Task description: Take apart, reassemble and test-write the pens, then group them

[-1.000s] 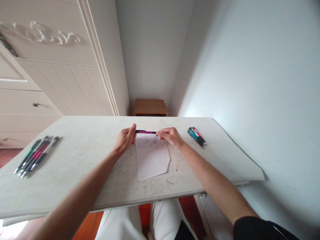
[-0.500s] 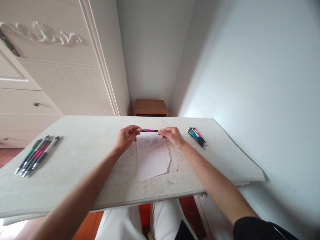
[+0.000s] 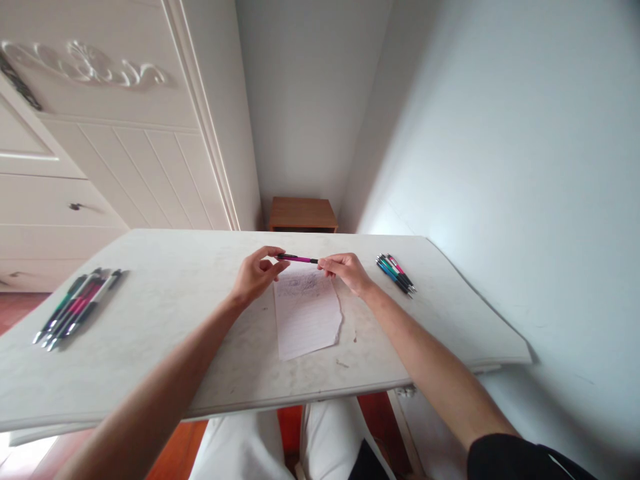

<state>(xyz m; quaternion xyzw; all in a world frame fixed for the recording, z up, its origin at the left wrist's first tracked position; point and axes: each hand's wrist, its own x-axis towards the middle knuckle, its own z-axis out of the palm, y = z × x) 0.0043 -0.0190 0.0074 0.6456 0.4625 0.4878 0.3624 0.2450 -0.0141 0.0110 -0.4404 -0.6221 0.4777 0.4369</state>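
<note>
A magenta and black pen (image 3: 303,259) is held level above the far end of a sheet of lined paper (image 3: 307,327). My right hand (image 3: 347,270) pinches its black right end between thumb and fingers. At the pen's other end, the index finger and thumb of my left hand (image 3: 257,270) are around the barrel near the clip, the thumb a little lower than the pen. Dark scribbles cover the upper part of the sheet, whose right edge is torn.
Several pens (image 3: 77,307) lie side by side on the left of the white table (image 3: 175,280). Another bunch of pens (image 3: 395,275) rests to the right, near the wall (image 3: 500,167). Beyond the table stands a small wooden cabinet (image 3: 303,212); a white wardrobe (image 3: 150,167) is on the left.
The pen has turned about its length, so its black clip now shows where a pale marking was. My left thumb has slid along and lower; my right hand stays nearly in place.
</note>
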